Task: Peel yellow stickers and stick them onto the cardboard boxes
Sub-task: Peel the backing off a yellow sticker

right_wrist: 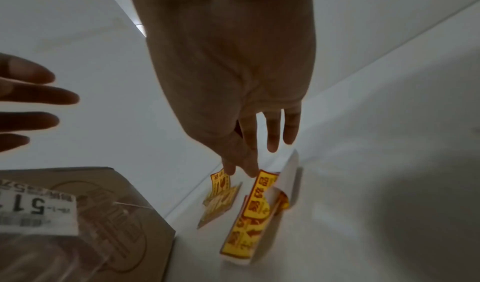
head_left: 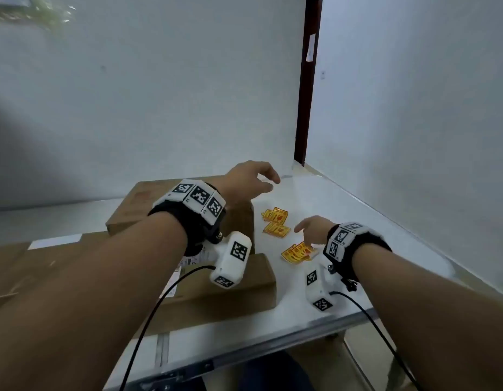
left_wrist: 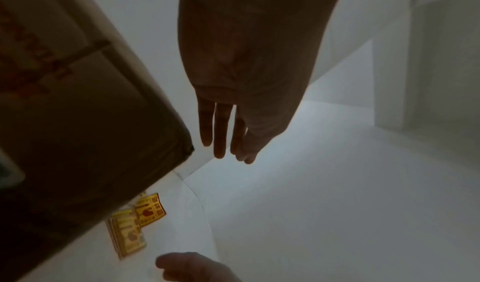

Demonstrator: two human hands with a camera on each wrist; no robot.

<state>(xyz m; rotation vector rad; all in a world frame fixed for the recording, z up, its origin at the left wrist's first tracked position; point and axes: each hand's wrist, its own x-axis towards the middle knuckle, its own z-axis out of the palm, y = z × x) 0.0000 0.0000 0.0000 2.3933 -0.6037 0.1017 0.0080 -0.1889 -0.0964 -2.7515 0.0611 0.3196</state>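
Stickers [head_left: 298, 252] lie beside box [head_left: 230, 286], under right hand [head_left: 312, 230].

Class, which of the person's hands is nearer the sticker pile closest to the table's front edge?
Right. The right hand hovers just over that sticker pile; the left hand is raised above the far cardboard box, well away.

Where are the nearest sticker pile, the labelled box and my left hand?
sticker pile [head_left: 299, 252], head view, yellow top sheet
labelled box [head_left: 253, 273], head view, bare cardboard top
left hand [head_left: 248, 179], head view, back of the hand
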